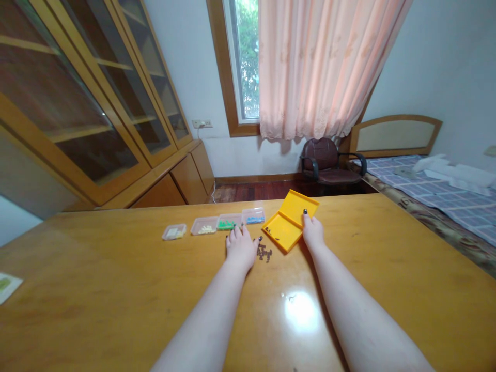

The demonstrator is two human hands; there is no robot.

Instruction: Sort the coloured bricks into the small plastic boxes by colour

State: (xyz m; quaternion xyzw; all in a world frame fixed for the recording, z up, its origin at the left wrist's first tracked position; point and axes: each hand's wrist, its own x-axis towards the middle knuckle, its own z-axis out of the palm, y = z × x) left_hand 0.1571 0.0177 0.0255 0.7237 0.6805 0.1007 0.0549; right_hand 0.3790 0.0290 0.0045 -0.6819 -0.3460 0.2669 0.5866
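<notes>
Two grips open — left [241,249] by brown beads [264,253], right [313,231] on yellow plastic case [290,221].

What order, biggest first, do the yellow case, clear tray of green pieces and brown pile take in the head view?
Yellow plastic case, then clear tray, then brown pile, though tray and pile look close.

Loose pieces [264,253] — between the hands [242,249] [313,231]

left hand [242,249]: palm down, open | right hand [313,231]: palm down
</notes>
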